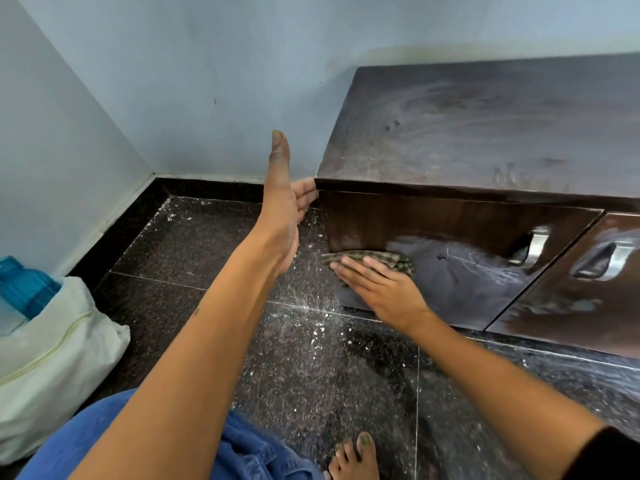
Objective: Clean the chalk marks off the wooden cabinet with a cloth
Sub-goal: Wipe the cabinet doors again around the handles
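The right hand [382, 289] presses the checked cloth [372, 259] flat-fingered against the cabinet [450, 220] door. The left hand [289, 206], thumb up, touches the cabinet's corner with its fingers straight.

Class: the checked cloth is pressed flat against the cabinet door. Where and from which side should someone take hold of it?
Grip the checked cloth by its bunched upper edge, which shows above the right hand. Come from above: the cabinet door backs it and the flat hand covers its lower part.

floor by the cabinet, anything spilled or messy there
Yes: white crumbs and dust lie scattered over the dark speckled stone floor below the dark wooden cabinet's left door, likely chalk debris, and pale smears remain on that door.
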The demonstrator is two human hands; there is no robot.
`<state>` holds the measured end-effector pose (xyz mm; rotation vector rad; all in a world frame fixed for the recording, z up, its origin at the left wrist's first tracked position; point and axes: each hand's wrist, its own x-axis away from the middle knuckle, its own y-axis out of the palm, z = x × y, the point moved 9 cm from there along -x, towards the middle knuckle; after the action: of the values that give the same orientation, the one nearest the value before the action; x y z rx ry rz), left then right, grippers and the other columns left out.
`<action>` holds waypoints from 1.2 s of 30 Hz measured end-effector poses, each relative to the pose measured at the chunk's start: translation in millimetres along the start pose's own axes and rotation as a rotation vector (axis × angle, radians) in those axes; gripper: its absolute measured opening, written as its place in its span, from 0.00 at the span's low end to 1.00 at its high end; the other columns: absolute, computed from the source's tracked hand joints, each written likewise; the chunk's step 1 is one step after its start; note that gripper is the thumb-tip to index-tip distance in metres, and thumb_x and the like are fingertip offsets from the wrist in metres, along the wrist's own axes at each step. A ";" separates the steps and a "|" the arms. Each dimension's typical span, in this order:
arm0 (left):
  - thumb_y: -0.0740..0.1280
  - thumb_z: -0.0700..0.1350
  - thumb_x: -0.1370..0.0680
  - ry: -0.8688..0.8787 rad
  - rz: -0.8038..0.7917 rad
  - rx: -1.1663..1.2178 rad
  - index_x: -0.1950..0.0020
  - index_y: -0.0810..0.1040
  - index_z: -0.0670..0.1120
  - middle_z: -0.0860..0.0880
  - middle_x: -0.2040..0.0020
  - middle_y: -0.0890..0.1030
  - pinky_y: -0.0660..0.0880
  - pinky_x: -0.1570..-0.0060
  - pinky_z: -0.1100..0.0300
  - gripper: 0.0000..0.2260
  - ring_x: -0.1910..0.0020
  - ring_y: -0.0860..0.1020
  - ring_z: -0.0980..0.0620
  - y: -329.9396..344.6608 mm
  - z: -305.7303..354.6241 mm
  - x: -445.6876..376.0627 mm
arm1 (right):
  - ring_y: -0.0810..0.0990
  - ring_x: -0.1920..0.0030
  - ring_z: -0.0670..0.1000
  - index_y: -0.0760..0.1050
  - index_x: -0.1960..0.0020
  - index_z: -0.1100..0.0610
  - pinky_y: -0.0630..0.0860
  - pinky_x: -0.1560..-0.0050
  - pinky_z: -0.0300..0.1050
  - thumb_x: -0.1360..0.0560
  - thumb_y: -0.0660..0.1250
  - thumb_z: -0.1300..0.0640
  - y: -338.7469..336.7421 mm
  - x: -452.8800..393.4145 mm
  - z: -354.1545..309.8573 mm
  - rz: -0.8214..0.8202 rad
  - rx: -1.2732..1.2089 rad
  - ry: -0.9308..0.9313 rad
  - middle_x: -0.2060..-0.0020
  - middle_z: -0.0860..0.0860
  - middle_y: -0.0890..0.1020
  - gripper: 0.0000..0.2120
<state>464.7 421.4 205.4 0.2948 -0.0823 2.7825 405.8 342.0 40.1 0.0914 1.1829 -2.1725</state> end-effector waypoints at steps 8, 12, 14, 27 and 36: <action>0.44 0.66 0.22 0.152 0.047 0.046 0.28 0.67 0.43 0.48 0.40 0.80 0.67 0.37 0.65 0.35 0.40 0.77 0.56 2.1 -5.8 -2.4 | 0.43 0.24 0.51 0.59 0.25 0.53 0.42 0.25 0.52 0.17 0.49 0.59 -80.4 -23.6 68.8 0.378 -0.028 0.435 0.24 0.49 0.52 0.20; 0.42 0.63 0.20 0.156 0.083 0.086 0.31 0.71 0.44 0.51 0.44 0.82 0.65 0.33 0.65 0.33 0.42 0.77 0.59 5.6 -4.9 0.9 | 0.45 0.24 0.51 0.56 0.24 0.56 0.34 0.26 0.51 0.21 0.50 0.63 -34.0 -40.4 20.5 0.159 -0.035 0.220 0.24 0.49 0.49 0.25; 0.42 0.64 0.20 0.152 0.076 0.087 0.25 0.63 0.43 0.46 0.31 0.73 0.60 0.29 0.62 0.33 0.32 0.70 0.53 9.3 -5.4 3.1 | 0.37 0.25 0.52 0.46 0.23 0.58 0.24 0.31 0.53 0.22 0.49 0.61 3.7 -19.4 -12.7 -0.110 0.002 0.040 0.25 0.51 0.41 0.29; 0.46 0.68 0.23 0.164 0.175 0.063 0.28 0.67 0.41 0.44 0.31 0.73 0.63 0.29 0.55 0.38 0.33 0.72 0.51 5.2 -8.0 7.6 | 0.50 0.24 0.50 0.52 0.24 0.55 0.39 0.25 0.51 0.20 0.49 0.61 -36.3 -16.5 34.2 0.152 0.017 0.310 0.25 0.48 0.49 0.25; 0.54 0.76 0.32 0.141 0.092 0.052 0.24 0.58 0.43 0.46 0.25 0.64 0.60 0.27 0.55 0.48 0.26 0.62 0.51 24.9 -12.3 21.1 | 0.32 0.27 0.50 0.29 0.27 0.59 0.24 0.31 0.55 0.21 0.48 0.60 17.8 17.7 -8.5 -0.322 0.083 0.026 0.27 0.51 0.32 0.33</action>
<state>434.5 406.0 197.3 0.1098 0.0106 2.8911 400.1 332.8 15.9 -0.0381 1.1876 -2.5079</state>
